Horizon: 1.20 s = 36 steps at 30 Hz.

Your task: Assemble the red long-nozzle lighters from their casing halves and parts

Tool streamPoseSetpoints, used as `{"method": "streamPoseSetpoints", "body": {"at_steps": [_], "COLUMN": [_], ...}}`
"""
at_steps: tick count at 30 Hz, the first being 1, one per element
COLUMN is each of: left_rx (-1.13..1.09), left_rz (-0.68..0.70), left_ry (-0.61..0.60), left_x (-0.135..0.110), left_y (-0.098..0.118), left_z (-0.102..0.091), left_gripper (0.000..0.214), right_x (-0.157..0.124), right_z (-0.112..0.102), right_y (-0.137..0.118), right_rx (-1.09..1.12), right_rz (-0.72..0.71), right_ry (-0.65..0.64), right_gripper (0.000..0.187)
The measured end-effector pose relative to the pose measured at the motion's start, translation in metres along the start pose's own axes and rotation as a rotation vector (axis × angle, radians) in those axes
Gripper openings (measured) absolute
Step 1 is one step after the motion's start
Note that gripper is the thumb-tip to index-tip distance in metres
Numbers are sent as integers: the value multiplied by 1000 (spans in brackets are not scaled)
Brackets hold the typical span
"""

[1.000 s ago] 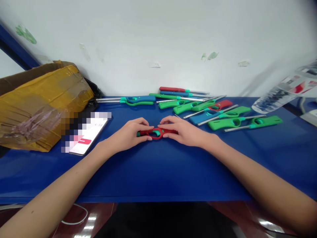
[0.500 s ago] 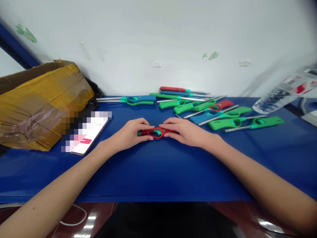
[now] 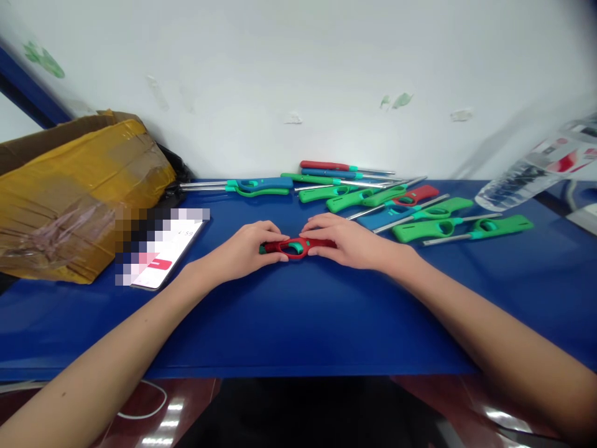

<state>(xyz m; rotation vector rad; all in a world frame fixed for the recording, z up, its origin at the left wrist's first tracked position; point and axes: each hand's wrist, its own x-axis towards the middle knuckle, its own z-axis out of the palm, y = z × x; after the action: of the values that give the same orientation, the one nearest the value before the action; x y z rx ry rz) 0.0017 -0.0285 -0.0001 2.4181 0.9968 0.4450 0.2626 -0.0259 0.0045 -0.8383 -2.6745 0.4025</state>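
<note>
Lighter point(image 3: 305, 247): red, right of the phone point(image 3: 180, 246), same spot as 0.5 s ago, so the handling holds steady there!
Right hand point(image 3: 346, 240): riding a touch higher now, thumb and fingers clamped on the end farther from the phone.
Left hand point(image 3: 246, 250): arched, unshifted, pinching the end nearer the phone.
Left forearm point(image 3: 135, 330): slanting in just beside the phone.
</note>
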Motion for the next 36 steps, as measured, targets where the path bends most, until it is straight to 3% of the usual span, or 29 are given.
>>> {"method": "streamPoseSetpoints", "body": {"at_steps": [15,21,26,36], "left_rx": [76,-9,33,169], "left_rz": [-52,-64,25,204], "left_ry": [-3,76,149,339], "left_x": [2,-1,-1,-3], "left_y": [4,18,20,4], "left_z": [1,3,8,19], "left_gripper": [34,31,26,26], "right_x": [-1,-5,-7,-10], "right_z": [4,9,15,16], "right_y": [-6,-11,-15,-10], "right_rx": [76,81,-5,-82], "right_rz": [94,141,87,46], "right_ry": [22,184,291,374], "right_gripper": [24,28,26,26]}}
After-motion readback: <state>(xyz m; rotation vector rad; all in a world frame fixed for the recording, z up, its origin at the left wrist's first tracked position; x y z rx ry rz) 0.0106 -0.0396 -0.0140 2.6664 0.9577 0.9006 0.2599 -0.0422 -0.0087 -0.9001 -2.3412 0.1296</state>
